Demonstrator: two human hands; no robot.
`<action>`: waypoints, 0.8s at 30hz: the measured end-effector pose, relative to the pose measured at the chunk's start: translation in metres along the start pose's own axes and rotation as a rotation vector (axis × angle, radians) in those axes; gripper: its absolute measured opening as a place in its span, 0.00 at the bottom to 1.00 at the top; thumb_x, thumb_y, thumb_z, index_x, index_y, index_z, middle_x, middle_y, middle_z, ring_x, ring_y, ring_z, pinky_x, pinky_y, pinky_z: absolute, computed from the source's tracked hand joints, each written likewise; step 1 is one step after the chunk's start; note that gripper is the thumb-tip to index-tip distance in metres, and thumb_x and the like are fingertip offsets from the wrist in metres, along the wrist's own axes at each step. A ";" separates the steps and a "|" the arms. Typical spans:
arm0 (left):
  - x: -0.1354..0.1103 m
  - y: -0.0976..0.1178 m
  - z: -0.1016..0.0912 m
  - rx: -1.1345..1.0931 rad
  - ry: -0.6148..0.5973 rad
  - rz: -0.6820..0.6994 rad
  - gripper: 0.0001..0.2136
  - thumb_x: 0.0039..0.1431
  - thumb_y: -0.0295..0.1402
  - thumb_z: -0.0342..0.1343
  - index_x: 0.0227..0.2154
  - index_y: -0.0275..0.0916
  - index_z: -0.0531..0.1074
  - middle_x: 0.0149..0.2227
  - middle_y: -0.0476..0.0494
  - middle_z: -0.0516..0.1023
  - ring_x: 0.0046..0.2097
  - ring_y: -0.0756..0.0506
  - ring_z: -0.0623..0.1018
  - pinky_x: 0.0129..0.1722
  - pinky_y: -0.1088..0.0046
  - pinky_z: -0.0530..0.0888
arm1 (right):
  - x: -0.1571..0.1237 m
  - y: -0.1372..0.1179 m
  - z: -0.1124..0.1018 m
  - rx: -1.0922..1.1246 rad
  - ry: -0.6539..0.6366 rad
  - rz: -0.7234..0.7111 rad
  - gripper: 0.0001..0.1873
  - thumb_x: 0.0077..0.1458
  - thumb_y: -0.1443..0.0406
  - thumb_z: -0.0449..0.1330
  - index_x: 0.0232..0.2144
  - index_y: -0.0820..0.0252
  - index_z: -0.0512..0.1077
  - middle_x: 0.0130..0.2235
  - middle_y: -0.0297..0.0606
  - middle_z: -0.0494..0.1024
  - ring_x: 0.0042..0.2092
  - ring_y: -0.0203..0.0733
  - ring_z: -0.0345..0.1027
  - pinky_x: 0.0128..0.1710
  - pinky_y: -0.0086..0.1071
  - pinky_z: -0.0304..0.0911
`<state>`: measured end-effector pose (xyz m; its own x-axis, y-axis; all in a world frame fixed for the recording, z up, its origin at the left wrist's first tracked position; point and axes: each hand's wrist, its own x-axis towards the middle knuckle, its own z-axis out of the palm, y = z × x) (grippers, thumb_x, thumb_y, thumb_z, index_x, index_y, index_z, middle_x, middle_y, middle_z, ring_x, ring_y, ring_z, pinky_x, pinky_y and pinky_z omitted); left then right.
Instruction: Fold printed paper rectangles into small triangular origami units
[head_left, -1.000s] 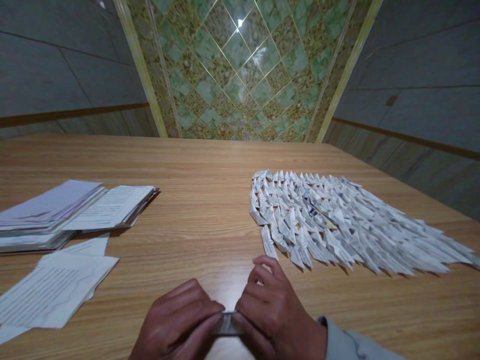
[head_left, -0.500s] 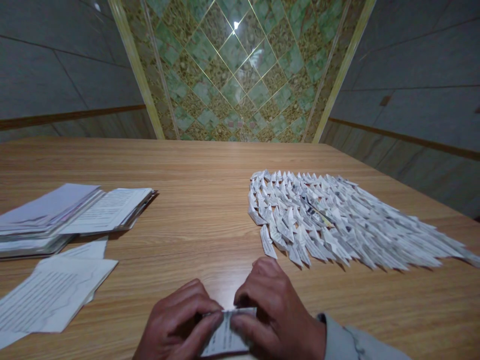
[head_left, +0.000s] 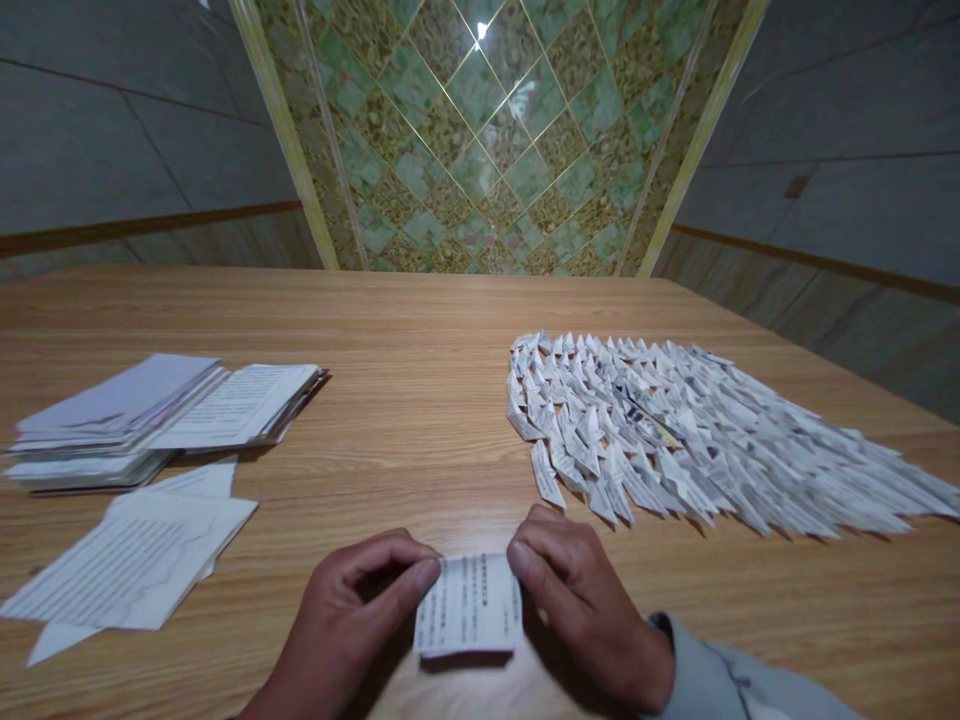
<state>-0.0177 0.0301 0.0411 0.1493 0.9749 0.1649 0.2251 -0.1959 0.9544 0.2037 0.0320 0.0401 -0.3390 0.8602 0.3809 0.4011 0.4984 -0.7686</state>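
A small folded sheet of printed paper [head_left: 471, 606] is held up just above the table near its front edge. My left hand [head_left: 358, 600] pinches its upper left corner between thumb and fingers. On the opposite side, my right hand [head_left: 581, 600] grips the upper right corner, the thumb lying along the edge. Lines of print face me, and the paper's lower edge casts a shadow on the wood. Fingers behind the sheet are partly hidden. Beyond my right hand lie many folded paper boats [head_left: 615, 430] packed in rows.
Loose printed sheets [head_left: 127, 565] lie on the left of the wooden table [head_left: 405, 400]. Behind them are a paper stack [head_left: 120, 400] and an overlapping pile of printed pages [head_left: 244, 405]. A tiled wall [head_left: 480, 150] stands past the far table edge.
My hands have moved apart to the paper's corners, and more of its printed face shows. The sheet has come up slightly in view. The whole view has shifted a little.
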 end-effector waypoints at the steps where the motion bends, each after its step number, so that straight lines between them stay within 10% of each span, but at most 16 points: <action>1: 0.001 0.001 0.000 -0.011 0.022 -0.025 0.11 0.56 0.36 0.62 0.21 0.38 0.79 0.20 0.48 0.78 0.23 0.48 0.77 0.23 0.79 0.73 | 0.000 0.001 -0.001 0.031 0.034 0.038 0.27 0.71 0.56 0.45 0.20 0.58 0.63 0.22 0.31 0.65 0.28 0.37 0.62 0.31 0.32 0.55; 7: -0.001 -0.001 0.003 0.017 0.005 0.019 0.09 0.57 0.34 0.61 0.23 0.38 0.79 0.21 0.49 0.77 0.25 0.49 0.76 0.25 0.80 0.72 | 0.000 -0.003 0.002 0.087 0.074 0.054 0.17 0.67 0.55 0.52 0.34 0.60 0.73 0.32 0.37 0.75 0.34 0.40 0.68 0.33 0.32 0.60; 17: -0.007 -0.011 0.007 -0.071 -0.163 0.088 0.06 0.62 0.34 0.60 0.36 0.41 0.81 0.33 0.46 0.82 0.36 0.46 0.81 0.36 0.75 0.76 | -0.005 0.003 0.012 0.357 0.017 0.210 0.21 0.63 0.53 0.58 0.26 0.61 0.72 0.24 0.32 0.71 0.27 0.35 0.63 0.27 0.28 0.58; 24: -0.004 -0.009 0.004 0.144 -0.094 0.215 0.07 0.61 0.29 0.60 0.29 0.41 0.81 0.25 0.49 0.80 0.27 0.49 0.79 0.27 0.79 0.72 | -0.003 -0.002 0.010 0.102 0.026 -0.014 0.12 0.64 0.57 0.59 0.38 0.59 0.76 0.33 0.37 0.77 0.36 0.41 0.68 0.35 0.33 0.61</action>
<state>-0.0160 0.0273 0.0310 0.2957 0.8965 0.3299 0.3124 -0.4171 0.8535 0.1958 0.0280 0.0354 -0.3213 0.8563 0.4045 0.3072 0.4983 -0.8108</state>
